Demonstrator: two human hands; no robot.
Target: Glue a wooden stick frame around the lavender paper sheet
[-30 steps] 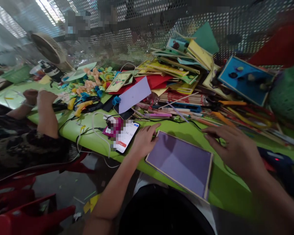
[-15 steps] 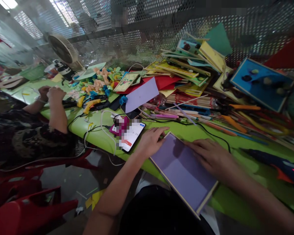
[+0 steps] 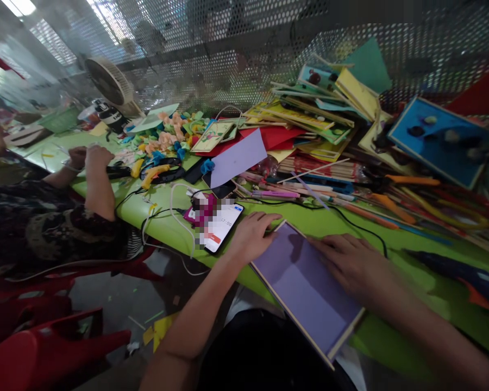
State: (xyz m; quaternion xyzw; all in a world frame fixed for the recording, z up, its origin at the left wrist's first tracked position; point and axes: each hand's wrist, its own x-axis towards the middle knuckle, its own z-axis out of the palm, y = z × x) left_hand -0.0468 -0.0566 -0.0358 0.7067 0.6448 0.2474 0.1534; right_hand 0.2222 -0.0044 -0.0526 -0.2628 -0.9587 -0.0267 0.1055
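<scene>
A shallow rectangular frame with pale stick edges and a purple sheet inside (image 3: 309, 290) lies tilted at the table's front edge, partly over my lap. My left hand (image 3: 252, 236) is closed on its far left corner, thumb on the sheet side and fingers along the outside. Along the frame's right edge, my right hand (image 3: 352, 263) grips with thumb and fingertips on the purple sheet near the rim; some of its fingers are hidden. Shadows of the hands fall on the sheet. A phone with a lit screen (image 3: 226, 231) lies left of my left hand.
A dark glue gun with a red light (image 3: 468, 277) lies right of my right hand, near a black cable (image 3: 362, 231). Behind are pens (image 3: 277, 193), a loose purple sheet (image 3: 240, 160) and piled coloured frames (image 3: 305, 114). Another person's hands (image 3: 93, 157) are at left.
The view has shifted slightly, so everything sits a little further right. Both hands keep the same hold on the frame, which stays in place.
</scene>
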